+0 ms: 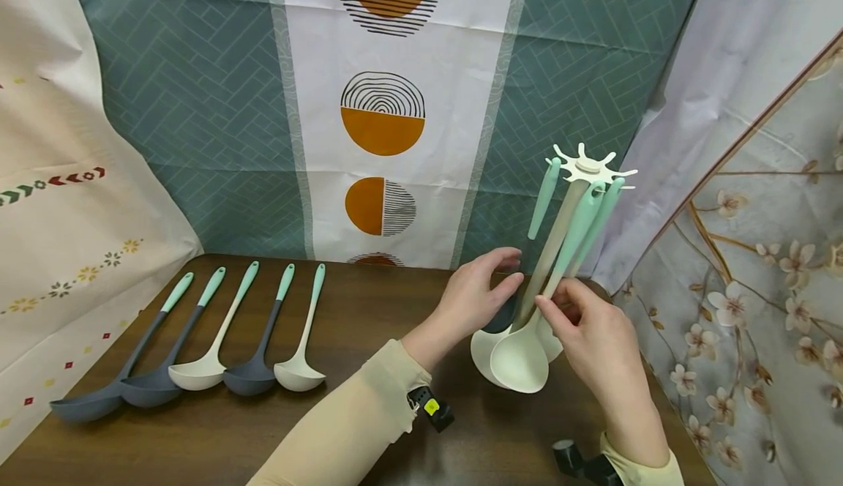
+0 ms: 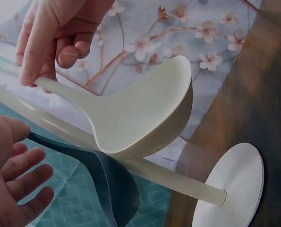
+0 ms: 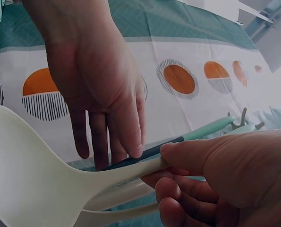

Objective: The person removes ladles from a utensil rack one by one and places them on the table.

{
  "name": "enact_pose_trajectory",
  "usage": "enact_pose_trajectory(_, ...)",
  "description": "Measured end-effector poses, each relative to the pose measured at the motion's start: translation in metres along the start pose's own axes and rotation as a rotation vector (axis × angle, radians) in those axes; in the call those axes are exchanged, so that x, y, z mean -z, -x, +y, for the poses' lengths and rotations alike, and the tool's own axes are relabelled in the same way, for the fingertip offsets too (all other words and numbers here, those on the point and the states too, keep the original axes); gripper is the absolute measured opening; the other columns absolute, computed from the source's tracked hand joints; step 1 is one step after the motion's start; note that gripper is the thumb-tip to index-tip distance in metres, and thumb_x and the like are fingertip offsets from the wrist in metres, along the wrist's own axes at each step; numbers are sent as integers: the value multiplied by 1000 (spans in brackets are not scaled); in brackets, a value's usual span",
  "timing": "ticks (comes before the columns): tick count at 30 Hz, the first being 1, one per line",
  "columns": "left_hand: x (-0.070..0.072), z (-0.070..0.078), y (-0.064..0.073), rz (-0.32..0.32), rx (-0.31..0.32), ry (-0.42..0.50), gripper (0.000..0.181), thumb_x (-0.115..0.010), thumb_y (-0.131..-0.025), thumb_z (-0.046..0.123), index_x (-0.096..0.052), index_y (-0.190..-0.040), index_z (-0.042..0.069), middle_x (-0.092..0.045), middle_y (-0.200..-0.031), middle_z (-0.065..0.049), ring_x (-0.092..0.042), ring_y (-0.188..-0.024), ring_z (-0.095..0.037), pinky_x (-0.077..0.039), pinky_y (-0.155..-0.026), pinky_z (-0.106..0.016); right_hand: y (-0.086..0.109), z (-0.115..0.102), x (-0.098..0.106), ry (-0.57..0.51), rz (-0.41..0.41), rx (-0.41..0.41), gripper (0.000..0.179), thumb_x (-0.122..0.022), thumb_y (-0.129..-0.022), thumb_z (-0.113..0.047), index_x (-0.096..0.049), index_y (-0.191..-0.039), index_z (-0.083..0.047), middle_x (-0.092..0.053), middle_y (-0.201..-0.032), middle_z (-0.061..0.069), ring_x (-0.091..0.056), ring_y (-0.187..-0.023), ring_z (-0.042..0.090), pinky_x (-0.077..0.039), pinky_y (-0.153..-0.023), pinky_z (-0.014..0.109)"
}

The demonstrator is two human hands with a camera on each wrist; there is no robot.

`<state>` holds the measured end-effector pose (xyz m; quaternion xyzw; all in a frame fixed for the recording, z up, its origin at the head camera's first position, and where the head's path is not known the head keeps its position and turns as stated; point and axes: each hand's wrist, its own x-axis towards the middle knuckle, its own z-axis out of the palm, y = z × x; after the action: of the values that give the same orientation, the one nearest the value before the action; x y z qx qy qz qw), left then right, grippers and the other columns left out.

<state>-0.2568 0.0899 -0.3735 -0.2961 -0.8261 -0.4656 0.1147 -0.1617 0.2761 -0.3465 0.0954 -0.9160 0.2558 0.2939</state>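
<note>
A cream utensil stand [image 1: 552, 252] with a pronged top and round base [image 2: 239, 189] rises at the right of the table. My right hand [image 1: 596, 332] pinches the lower handle of a white ladle [image 1: 520, 360], whose mint end is up at the prongs. Beside it, a dark ladle [image 2: 114, 189] with a mint grip [image 1: 544, 199] hangs from the stand. My left hand [image 1: 477, 288] is at its dark handle, thumb against it, other fingers loosely extended. Another mint handle [image 1: 602, 215] hangs behind the white ladle; its lower part is mostly hidden.
Several ladles lie in a row on the left of the wooden table [image 1: 369, 325], dark ones [image 1: 249, 378] and white ones [image 1: 299, 375], mint handles pointing away. A patterned cloth [image 1: 454, 105] hangs behind; a floral cloth [image 1: 744, 310] borders the right side.
</note>
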Motion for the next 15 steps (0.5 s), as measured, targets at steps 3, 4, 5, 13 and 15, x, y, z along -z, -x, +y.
enact_pose_trajectory(3, -2, 0, 0, 12, -10, -16, 40, -70, -112, 26, -66, -150, 15, -76, -136, 0, -69, -129, -16, -53, -110, -40, 1, 1, 0, 1, -4, -6, 14, -82, -103, -25, -71, -99, -18, -66, -76, -8, -55, -62, 11, -41, -56, 33)
enact_pose_trajectory(4, -3, 0, -1, 17, -13, -20, 40, -70, -111, 25, -66, -149, 14, -76, -135, 0, -69, -128, -16, -53, -109, -40, 1, 1, 0, 0, -4, -7, 13, -82, -103, -25, -71, -99, -17, -66, -76, -8, -55, -62, 11, -41, -56, 33)
enact_pose_trajectory(5, -4, 0, -1, 21, -16, -25, 39, -70, -111, 25, -67, -148, 14, -76, -134, 0, -69, -127, -16, -54, -109, -39, 1, 1, 0, -1, -4, -7, 14, -82, -103, -24, -71, -99, -17, -66, -76, -8, -55, -62, 11, -41, -56, 33)
enact_pose_trajectory(13, -6, 3, -2, 46, -17, -44, 31, -74, -109, 23, -74, -139, 13, -78, -126, 1, -71, -118, -14, -56, -103, -34, 0, 2, -1, -10, 0, 5, 13, -82, -103, -22, -71, -99, -17, -66, -75, -8, -55, -60, 10, -41, -55, 33)
enact_pose_trajectory(15, -7, 2, -1, 49, -15, -38, 30, -75, -109, 23, -74, -137, 13, -78, -125, 1, -71, -118, -14, -56, -102, -33, 0, 2, -1, -9, 0, 8, 13, -82, -103, -22, -71, -98, -17, -66, -75, -8, -55, -61, 10, -41, -55, 33)
